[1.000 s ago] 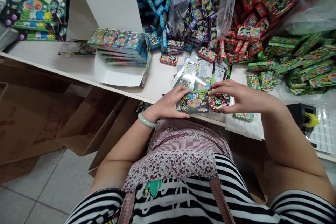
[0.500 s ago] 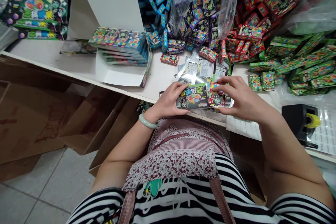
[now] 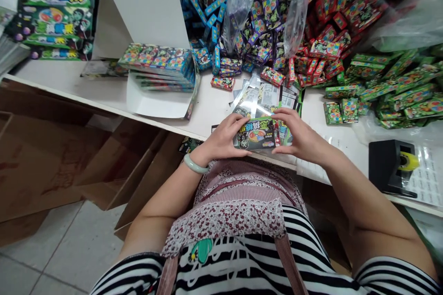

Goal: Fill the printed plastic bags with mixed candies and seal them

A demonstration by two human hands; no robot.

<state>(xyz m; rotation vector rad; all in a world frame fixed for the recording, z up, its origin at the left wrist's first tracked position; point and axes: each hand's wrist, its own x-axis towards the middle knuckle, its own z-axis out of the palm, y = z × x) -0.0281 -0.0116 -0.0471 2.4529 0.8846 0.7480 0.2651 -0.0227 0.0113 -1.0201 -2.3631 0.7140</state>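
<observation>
A black and green candy packet [image 3: 258,134] lies at the table's front edge, a cartoon face and coloured candies printed on it. My left hand [image 3: 224,138] grips its left end, thumb below and fingers above. At its right end, my right hand [image 3: 297,134] spans a small red candy box [image 3: 277,132], thumb and fingertips on opposite edges. Only a narrow red strip of that box shows; the rest is inside the packet. Flat printed packets with clear windows [image 3: 268,94] lie just beyond my hands.
Behind are heaps of blue boxes [image 3: 211,14], purple boxes [image 3: 265,37], red boxes [image 3: 325,57] and green boxes [image 3: 401,83]. A display carton [image 3: 157,106] holds a row of filled packets at left. A tape dispenser [image 3: 389,166] stands at right; brown cartons [image 3: 51,166] are below.
My right hand has moved left, and the red box has slid deeper into the packet, leaving just its edge showing. My left hand keeps its grip on the packet.
</observation>
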